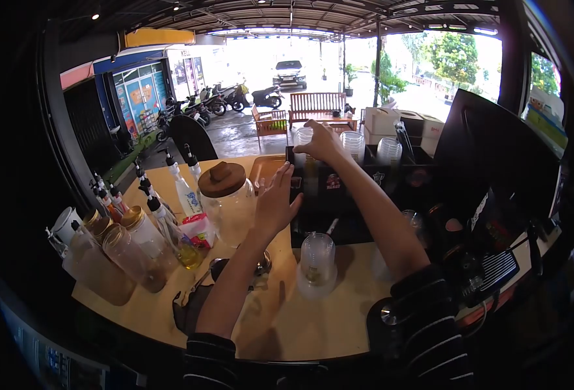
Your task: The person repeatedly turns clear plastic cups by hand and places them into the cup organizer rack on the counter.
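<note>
My right hand (323, 143) reaches to the back left of a black box-shaped holder (355, 192). Its thumb and fingers curl round a stack of clear plastic cups (304, 137). More stacked cups (352, 144) stand to the right, in the holder's top. My left hand (276, 203) is raised beside the holder's left side, fingers stretched and thumb apart, holding nothing. Just left of it stands a big glass jar (229, 211) with a wooden lid (222, 179). Nearer me on the table, another cup stack (317, 257) sits upside down in a frosted tub (316, 286).
Pump bottles (184, 192) and lidded jars (145, 237) crowd the table's left. A brown tray (267, 168) lies behind my left hand. A large dark screen-like panel (498, 153) rises at right. A wooden bench (317, 104) and parked motorbikes (215, 101) are beyond.
</note>
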Demonstrator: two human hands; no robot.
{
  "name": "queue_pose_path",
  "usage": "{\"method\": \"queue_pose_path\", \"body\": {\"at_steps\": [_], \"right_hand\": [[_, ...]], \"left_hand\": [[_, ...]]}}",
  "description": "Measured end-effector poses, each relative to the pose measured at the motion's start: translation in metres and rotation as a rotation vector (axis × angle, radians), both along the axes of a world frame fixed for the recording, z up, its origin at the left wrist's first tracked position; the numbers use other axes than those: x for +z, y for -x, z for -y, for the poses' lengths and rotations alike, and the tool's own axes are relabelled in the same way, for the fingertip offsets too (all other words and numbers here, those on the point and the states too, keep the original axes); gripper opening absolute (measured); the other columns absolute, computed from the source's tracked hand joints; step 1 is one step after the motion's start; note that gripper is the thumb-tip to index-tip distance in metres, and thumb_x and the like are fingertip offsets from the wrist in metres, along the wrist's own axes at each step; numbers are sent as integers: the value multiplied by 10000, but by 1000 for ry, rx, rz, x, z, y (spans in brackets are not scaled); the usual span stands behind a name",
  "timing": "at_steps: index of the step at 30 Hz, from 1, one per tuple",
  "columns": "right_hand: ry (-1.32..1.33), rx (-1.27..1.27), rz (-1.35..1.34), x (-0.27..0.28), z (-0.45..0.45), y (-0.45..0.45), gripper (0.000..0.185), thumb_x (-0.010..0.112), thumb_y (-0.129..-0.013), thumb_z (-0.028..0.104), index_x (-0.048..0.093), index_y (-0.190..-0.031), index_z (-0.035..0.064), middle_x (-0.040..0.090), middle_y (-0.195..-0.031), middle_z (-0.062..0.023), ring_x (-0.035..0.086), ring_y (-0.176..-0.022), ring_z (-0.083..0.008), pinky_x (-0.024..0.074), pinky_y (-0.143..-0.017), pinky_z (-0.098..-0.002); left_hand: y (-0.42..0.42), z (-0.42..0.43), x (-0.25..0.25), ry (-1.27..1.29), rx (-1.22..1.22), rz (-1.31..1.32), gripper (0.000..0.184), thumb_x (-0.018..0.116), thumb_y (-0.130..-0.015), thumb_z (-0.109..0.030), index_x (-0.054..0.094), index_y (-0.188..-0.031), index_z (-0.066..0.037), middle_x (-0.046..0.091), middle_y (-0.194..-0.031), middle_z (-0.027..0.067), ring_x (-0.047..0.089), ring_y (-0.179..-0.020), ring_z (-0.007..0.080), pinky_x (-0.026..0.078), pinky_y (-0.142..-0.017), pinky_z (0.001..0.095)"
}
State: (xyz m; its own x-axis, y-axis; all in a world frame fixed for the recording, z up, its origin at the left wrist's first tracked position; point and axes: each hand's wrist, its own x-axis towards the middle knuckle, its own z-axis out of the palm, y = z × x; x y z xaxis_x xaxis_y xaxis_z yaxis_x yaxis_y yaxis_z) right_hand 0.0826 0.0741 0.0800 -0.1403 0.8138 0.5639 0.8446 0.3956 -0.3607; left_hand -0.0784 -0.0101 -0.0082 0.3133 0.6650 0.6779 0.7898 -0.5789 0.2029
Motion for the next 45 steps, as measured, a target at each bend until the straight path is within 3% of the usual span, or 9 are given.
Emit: {"method": "queue_pose_path", "body": {"at_steps": [9,16,19,23,26,30,37,39,45], "right_hand": [[-6,-80,29,-9,12,8,798,783,-622,432,442,-1244,66,475,-1220,-290,583,-996,-398,481,-851,-454],[-248,-124,-91,-26,42,12,766,683,-753,407,352,-1292,-26,340,-1308,-336,329,-1265,-414,328,-1017,-442],[-256,147,-527,-27,104,8,554,652,-799,333,484,-1183,-29,415,-1272,-226,416,-1186,-361,352,-983,-405],[-116,249,-876,-87,171,8,544,658,-803,296,459,-1216,4,421,-1275,-182,402,-1210,-313,357,-975,-380],[-79,168,-962,-160,203,6,656,718,-749,277,404,-1275,43,416,-1269,-145,399,-1208,-269,351,-976,-369],[2,211,-695,-216,218,12,994,832,-587,224,241,-1367,53,365,-1304,-148,391,-1203,-265,324,-1007,-391],[46,136,-623,-234,225,20,958,833,-576,142,239,-1319,26,419,-1227,-126,417,-1185,-232,358,-988,-360],[78,209,-833,-235,232,19,917,826,-585,122,262,-1302,29,443,-1200,-115,447,-1163,-223,382,-970,-358],[138,325,-1003,-244,235,17,904,813,-599,107,259,-1311,35,452,-1200,-113,454,-1160,-227,385,-976,-371]], "left_hand": [[3,3,2,9,-36,5,663,592,-813,-282,287,-1354,-50,316,-1403,125,360,-1272,303,255,-1038,546],[17,56,11,66,-377,333,591,601,-840,-263,350,-1322,-32,407,-1328,174,400,-1242,318,311,-1031,439],[22,88,-20,201,-507,579,536,592,-860,-218,372,-1311,-30,460,-1289,151,442,-1213,281,349,-1005,393],[22,107,-82,368,-581,764,492,570,-878,-172,377,-1312,-44,469,-1292,119,459,-1195,228,381,-976,367],[17,118,-107,443,-554,814,458,525,-894,-157,376,-1311,-38,467,-1292,126,453,-1200,239,387,-972,367],[17,113,-128,437,-576,788,376,439,-930,-115,393,-1295,-38,459,-1291,118,454,-1193,222,381,-973,344],[21,114,-140,407,-527,755,464,513,-889,-205,390,-1292,-9,485,-1259,162,457,-1190,269,358,-993,388],[23,118,-140,419,-511,717,505,542,-875,-226,379,-1296,0,476,-1266,170,454,-1193,278,348,-1002,392],[19,125,-140,491,-590,570,975,788,-605,-389,298,-1328,46,428,-1297,204,447,-1194,307,355,-1001,380]]}}
